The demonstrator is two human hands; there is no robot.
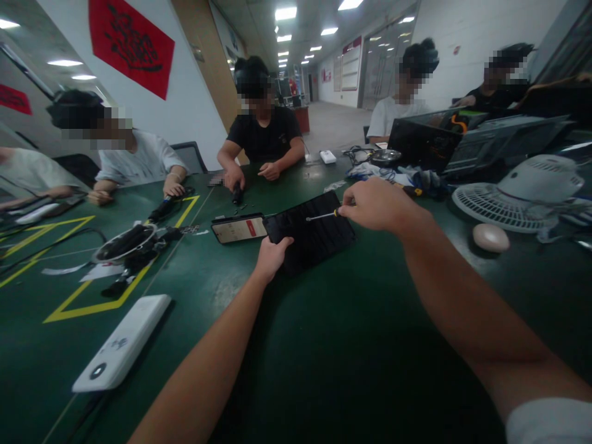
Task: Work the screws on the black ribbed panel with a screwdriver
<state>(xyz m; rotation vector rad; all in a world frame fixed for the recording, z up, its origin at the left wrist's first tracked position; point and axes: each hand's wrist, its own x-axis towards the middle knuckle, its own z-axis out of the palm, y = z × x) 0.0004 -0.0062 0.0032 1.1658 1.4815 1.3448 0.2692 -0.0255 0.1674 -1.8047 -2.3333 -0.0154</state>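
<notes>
In front of me is a flat black rectangular panel (312, 237), tilted on the green table; its exact kind is unclear. My left hand (272, 258) grips its near left edge, thumb on top and the other fingers mostly out of sight. A screwdriver (322, 216) with a thin metal shaft is pinched in my right hand (382, 203). Its shaft points left across the panel's face; whether the tip touches the surface I cannot tell. Just left of the panel lies a phone (238, 228) with a lit screen.
A white power bank (123, 345) lies at the near left, beyond it a ring-shaped bundle of black parts (132, 243). To the right are a pale mouse (491, 238), a white fan (531, 191) and an open computer case (425, 139). Several people sit around the table (333, 345).
</notes>
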